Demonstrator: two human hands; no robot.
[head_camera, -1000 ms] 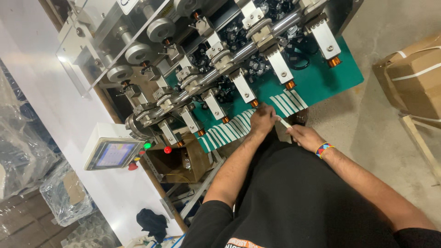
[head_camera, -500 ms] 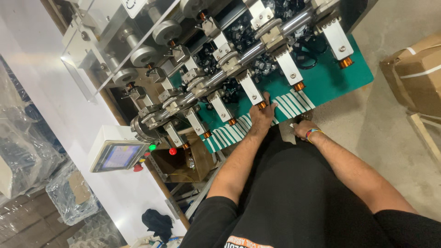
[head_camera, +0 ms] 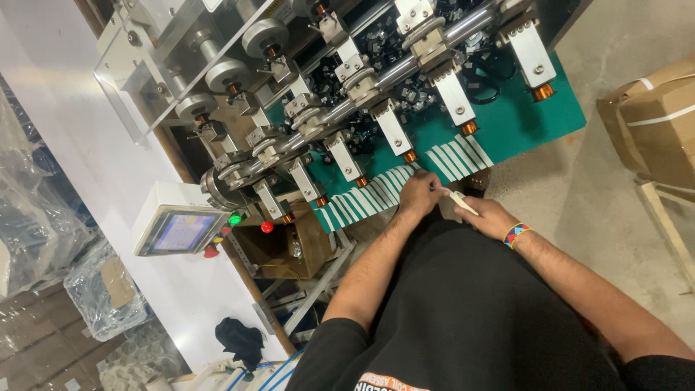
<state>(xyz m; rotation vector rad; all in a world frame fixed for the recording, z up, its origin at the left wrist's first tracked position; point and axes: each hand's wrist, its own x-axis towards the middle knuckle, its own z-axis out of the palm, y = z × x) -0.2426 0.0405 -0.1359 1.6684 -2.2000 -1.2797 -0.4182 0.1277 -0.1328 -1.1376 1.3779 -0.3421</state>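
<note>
Matt green table, polished metal shaft, brown cardboard box

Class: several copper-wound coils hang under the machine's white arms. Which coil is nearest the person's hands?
The copper coil just above the left hand; the other coils sit farther along the row on either side.

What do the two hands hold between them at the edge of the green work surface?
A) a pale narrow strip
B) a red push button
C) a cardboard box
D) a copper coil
A: the left hand and the right hand meet on a pale narrow strip, which looks like the white strips lined up on the green work surface just in front of them.
</note>
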